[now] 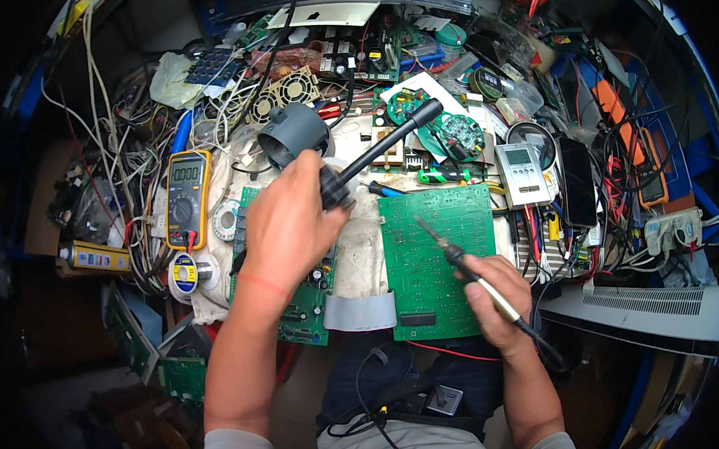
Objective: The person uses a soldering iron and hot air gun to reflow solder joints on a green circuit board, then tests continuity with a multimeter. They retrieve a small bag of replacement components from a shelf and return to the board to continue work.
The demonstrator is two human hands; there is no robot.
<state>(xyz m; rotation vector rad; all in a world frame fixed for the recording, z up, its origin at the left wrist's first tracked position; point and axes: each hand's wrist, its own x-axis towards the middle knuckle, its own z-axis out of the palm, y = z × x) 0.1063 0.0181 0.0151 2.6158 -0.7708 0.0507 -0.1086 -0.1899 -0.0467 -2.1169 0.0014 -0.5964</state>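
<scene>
My right hand (502, 298) is closed around a soldering iron (478, 277), its tip pointing up and left over a green circuit board (439, 261). The board lies solder side up, with one long dark chip near its lower edge. My left hand (294, 216) is closed on the black collar end of a black rod (384, 152) that slants up to the right. Right behind that hand is a dark grey open cylinder (294, 134). Below my left wrist, partly hidden by the arm, lies a second green board (303, 317) with components. A grey ribbon cable (360, 312) joins both boards.
A yellow multimeter (187, 197) and a solder spool (186, 274) stand at the left. Round green boards (461, 136), a green-handled screwdriver (446, 175), a silver meter (523, 171) and a dark phone (577, 180) lie at right. Tangled wires and electronic parts crowd the back.
</scene>
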